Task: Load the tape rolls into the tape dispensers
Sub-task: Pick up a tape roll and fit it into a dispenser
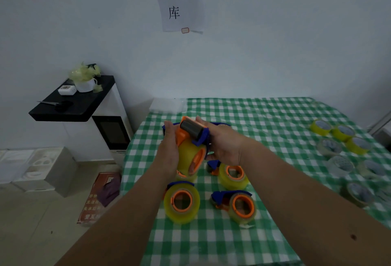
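Both hands hold one blue-and-orange tape dispenser (pixel 193 133) above the table's left part. A yellow tape roll (pixel 187 157) sits on its orange hub, and its black roller points up. My left hand (pixel 169 151) presses flat against the roll's left side. My right hand (pixel 225 146) grips the dispenser's blue frame from the right. Below them on the cloth lie three more dispensers with rolls on them: one at the front left (pixel 182 203), one at the front right (pixel 241 204), one behind (pixel 232 174). Several loose tape rolls (pixel 340 133) lie at the right.
The table wears a green-and-white checked cloth (pixel 264 117), and its left edge runs close to my left forearm. A black shelf (pixel 72 100) with a white cup, a small box and scissors stands left of the table. White boxes (pixel 36 170) sit on the floor.
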